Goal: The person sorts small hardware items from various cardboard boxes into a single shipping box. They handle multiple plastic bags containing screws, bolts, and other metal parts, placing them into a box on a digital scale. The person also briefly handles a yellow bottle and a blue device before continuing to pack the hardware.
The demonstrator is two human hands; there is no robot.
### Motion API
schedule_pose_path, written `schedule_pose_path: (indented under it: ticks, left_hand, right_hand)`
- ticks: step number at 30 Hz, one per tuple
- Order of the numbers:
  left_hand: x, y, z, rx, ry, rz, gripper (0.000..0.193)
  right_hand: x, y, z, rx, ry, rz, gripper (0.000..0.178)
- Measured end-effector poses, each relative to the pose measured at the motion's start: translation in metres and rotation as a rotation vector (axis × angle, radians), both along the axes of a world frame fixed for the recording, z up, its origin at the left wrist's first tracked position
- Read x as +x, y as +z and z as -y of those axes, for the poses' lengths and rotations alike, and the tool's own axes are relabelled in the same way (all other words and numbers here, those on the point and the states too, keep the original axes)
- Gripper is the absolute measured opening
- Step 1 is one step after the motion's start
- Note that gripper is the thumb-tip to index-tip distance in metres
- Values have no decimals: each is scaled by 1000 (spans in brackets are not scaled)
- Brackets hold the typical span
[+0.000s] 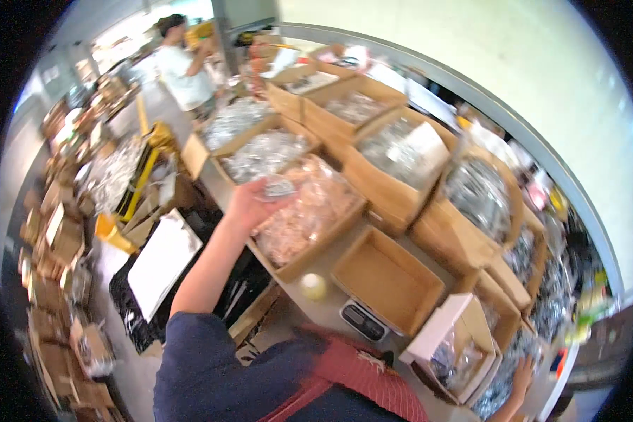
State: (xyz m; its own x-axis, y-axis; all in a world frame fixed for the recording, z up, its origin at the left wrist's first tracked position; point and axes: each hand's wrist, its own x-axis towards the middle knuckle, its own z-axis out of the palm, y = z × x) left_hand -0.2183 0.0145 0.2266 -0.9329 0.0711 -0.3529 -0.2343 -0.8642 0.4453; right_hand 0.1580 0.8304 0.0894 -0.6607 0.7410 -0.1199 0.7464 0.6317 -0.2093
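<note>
Packet (281, 186) over pink bags (311, 204)

The left hand (248, 204) grips the packet; the pink bags lie just to its right. The right hand (522, 380), well apart, is at the clear bags (496, 394); I cannot tell whether it grasps any. A loosened grip on what may be slick film could drop the packet among the pink bags. Its long axis seems to run sideways, the free end pointing rightward from the left hand; blur limits this.
</note>
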Motion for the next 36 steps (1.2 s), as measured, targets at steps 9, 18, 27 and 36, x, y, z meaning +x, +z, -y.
schedule_pose_path:
  ticks: [9, 18, 27, 36]
  left_hand:
    - [-37, -62, 33, 117, 1, 36, 44]
    - [-44, -63, 23, 12, 29, 82, 38]
    - [-42, -69, 25, 23, 38, 89, 42]
    - [-42, -68, 25, 79, 42, 77, 45]
  right_hand:
    - [-3, -17, -11, 229, -6, 41, 51]
    - [15, -20, -5, 343, 78, 148, 55]
    - [20, -47, -27, 608, 140, 342, 47]
    - [22, -49, -20, 564, 113, 191, 44]
